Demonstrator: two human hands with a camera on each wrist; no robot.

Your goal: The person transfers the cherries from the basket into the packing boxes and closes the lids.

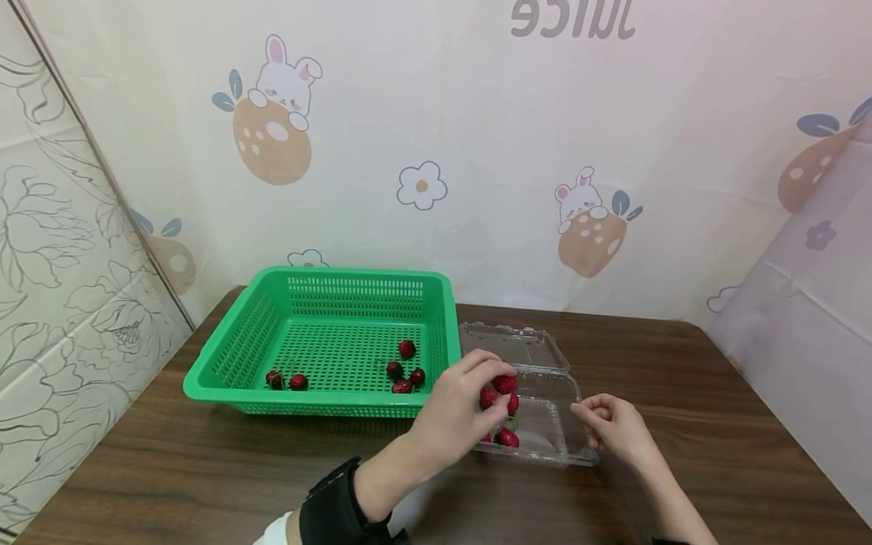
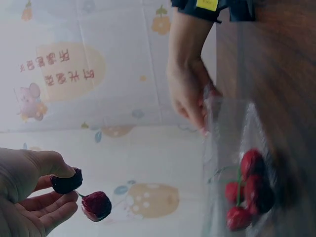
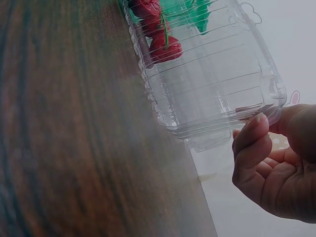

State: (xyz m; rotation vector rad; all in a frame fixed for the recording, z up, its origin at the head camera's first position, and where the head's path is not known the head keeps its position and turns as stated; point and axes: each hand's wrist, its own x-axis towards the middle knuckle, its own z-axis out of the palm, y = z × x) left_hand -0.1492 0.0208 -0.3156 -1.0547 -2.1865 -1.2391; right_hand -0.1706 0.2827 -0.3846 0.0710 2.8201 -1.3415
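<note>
My left hand (image 1: 450, 416) is over the left part of a clear plastic clamshell box (image 1: 549, 454), pinching a dark red cherry (image 2: 67, 181) between thumb and fingers. A second cherry (image 2: 96, 206) hangs beside it on a stem. Several more red cherries (image 2: 256, 195) with green stems lie inside the box, partly hidden by the left hand in the head view. On the box's right side, my right hand (image 1: 613, 428) pinches the rim, thumb and finger on the thin plastic (image 3: 274, 116). The box's lid (image 1: 514, 346) lies folded back, away from me.
Left of the box stands a green plastic basket (image 1: 272, 394) with slotted walls. Scattered in it are several cherries (image 1: 406, 349), some at its right end and others near the front left. Both containers rest on a dark wooden table (image 1: 225, 469), with a printed curtain (image 1: 477, 227) behind it.
</note>
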